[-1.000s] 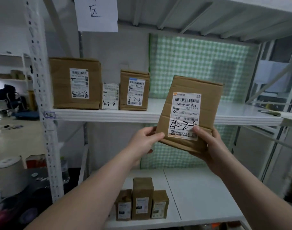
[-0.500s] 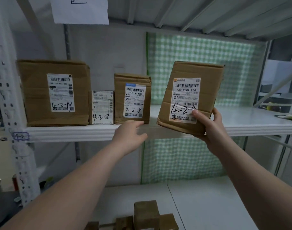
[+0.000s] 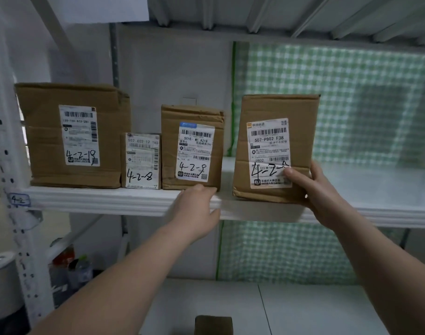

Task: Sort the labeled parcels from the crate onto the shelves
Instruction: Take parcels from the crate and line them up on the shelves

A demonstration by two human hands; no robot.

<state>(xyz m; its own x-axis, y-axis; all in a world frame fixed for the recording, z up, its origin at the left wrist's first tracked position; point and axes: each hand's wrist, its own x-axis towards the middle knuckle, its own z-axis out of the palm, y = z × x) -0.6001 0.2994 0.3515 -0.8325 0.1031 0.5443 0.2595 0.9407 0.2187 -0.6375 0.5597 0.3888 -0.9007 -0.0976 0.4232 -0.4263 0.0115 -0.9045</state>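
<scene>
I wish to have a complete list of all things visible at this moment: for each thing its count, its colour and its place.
Upper shelf: 1, white, mid-height.
Lower shelf: 1, white, below.
Large parcel: 1, brown, upper shelf, far left.
Small parcel: 1, white-labelled, beside it.
Medium parcel: 1, brown, next rightward.
Held parcel: 1, brown, at upper shelf's front edge.
Low parcel: 1, brown, lower shelf, bottom of view.
Checked cloth: 1, green-white, behind shelves, right.
Paper sheet: 1, white, top left.
Left hand: 1, fingers touch upper shelf's edge.
Right hand: 1, grips held parcel.
</scene>
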